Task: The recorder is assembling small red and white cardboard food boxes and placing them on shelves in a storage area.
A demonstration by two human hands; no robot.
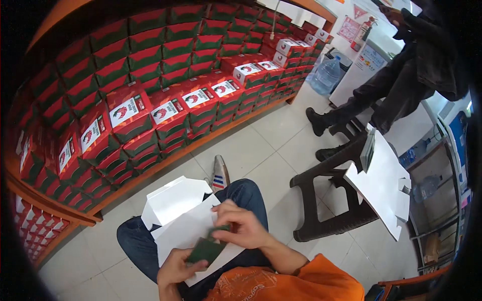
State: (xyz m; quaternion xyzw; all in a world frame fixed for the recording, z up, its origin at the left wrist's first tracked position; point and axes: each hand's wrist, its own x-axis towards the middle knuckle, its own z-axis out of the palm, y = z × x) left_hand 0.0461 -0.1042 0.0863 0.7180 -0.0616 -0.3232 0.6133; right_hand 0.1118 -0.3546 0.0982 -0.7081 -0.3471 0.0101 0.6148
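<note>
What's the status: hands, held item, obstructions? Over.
Left hand, right hand: both on dark green piece. White card beneath. Nothing visibly blocking either hand.

The small card piece at near centre is dark green; the carton beneath it is plain white. The person's trousers are dark blue, the shirt bright orange with a pale printed design, and the shoe whitish with dark stripes. Far left, the stacked boxes pair red with dark green, and their labels are white with a red motif. Off-white tiles carry thin grey lines. To the right, the stool is dark brown, the cardboard above it white, and the co-worker's clothing black. The far extinguisher is red.
</note>
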